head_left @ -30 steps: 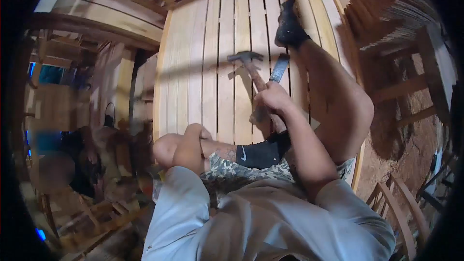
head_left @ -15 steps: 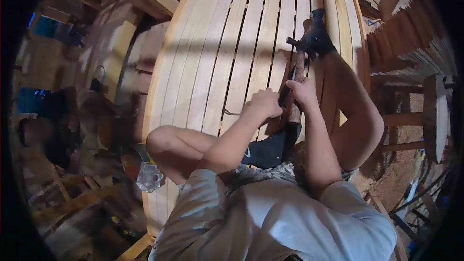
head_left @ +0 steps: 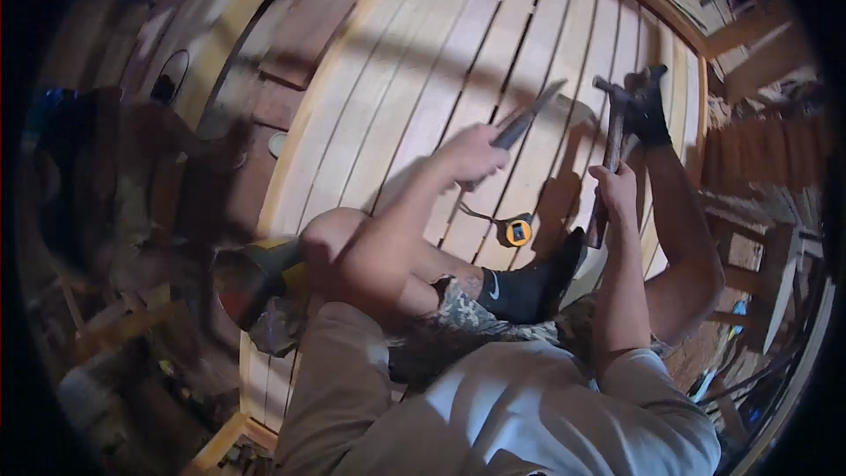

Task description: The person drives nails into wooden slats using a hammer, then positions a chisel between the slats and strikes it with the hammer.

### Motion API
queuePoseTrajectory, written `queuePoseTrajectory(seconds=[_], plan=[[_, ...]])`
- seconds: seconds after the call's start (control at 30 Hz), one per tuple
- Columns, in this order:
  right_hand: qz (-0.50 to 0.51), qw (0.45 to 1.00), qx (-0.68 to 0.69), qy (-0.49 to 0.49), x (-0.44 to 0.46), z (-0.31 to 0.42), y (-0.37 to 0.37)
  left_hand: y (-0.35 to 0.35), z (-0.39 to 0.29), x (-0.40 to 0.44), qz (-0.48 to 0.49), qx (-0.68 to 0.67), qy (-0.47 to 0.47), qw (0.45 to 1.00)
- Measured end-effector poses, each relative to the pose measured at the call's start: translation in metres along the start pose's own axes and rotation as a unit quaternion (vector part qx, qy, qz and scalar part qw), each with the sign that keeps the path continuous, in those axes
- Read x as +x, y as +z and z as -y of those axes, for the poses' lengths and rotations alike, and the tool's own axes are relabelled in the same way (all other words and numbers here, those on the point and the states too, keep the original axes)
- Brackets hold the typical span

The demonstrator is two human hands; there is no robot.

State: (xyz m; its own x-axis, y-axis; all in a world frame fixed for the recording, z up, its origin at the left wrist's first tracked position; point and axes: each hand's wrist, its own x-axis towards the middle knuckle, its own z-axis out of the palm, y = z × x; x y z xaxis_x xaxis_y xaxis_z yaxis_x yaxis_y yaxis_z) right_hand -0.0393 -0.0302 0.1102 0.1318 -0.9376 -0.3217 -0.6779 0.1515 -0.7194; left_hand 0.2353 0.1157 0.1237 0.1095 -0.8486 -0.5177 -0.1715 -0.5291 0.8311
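Observation:
My left hand [head_left: 474,155] is closed around the dark handle of what looks like a knife [head_left: 529,119], its pale blade slanting up and away over the slatted wooden platform [head_left: 423,70]. In my right hand [head_left: 617,189] is a hammer [head_left: 614,128], held by its wooden handle with the dark head pointing away from me, near my sock-clad foot. A yellow and black tape measure [head_left: 517,231] lies on the slats between my hands and my crossed legs, a cord beside it.
My bent legs frame the work area, one black sock [head_left: 520,291] close to my lap. Past the platform's right edge stands a wooden frame [head_left: 771,286]. Blurred, dark clutter and a clear plastic-looking object [head_left: 275,326] are at the left.
My left hand has risen and moved away from the hammer, with the knife now visible in it. The hammer has shifted right, and the tape measure has come into sight. The view has turned.

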Motion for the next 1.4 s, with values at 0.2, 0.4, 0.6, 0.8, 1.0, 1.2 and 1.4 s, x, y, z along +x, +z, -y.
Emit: queuePoseTrajectory(seconds=[0.2,0.4,0.6,0.8,1.0,1.2,1.4], plan=[[0.033,0.998,-0.037,0.040,0.043,-0.048,0.038,-0.142,0.056,-0.057,-0.181,-0.149,0.001,0.972],[0.013,0.990,-0.130,0.047,0.046,-0.055,0.059,-0.211,0.089,-0.100,-0.213,-0.258,-0.044,0.942],[-0.109,0.981,-0.156,0.028,0.044,-0.066,0.078,-0.230,0.125,-0.115,-0.227,-0.213,-0.095,0.946],[-0.138,0.979,-0.147,0.010,0.043,-0.074,0.081,-0.230,0.121,-0.137,-0.176,-0.264,-0.087,0.944],[-0.143,0.971,-0.189,0.041,0.031,-0.050,0.087,-0.227,0.109,-0.134,-0.159,-0.364,-0.089,0.914],[-0.141,0.980,-0.135,0.022,0.029,-0.048,0.087,-0.217,0.131,-0.111,-0.214,-0.338,-0.108,0.910],[-0.138,0.978,-0.157,0.027,0.034,-0.055,0.089,-0.200,0.131,-0.082,-0.245,-0.288,-0.101,0.920]])
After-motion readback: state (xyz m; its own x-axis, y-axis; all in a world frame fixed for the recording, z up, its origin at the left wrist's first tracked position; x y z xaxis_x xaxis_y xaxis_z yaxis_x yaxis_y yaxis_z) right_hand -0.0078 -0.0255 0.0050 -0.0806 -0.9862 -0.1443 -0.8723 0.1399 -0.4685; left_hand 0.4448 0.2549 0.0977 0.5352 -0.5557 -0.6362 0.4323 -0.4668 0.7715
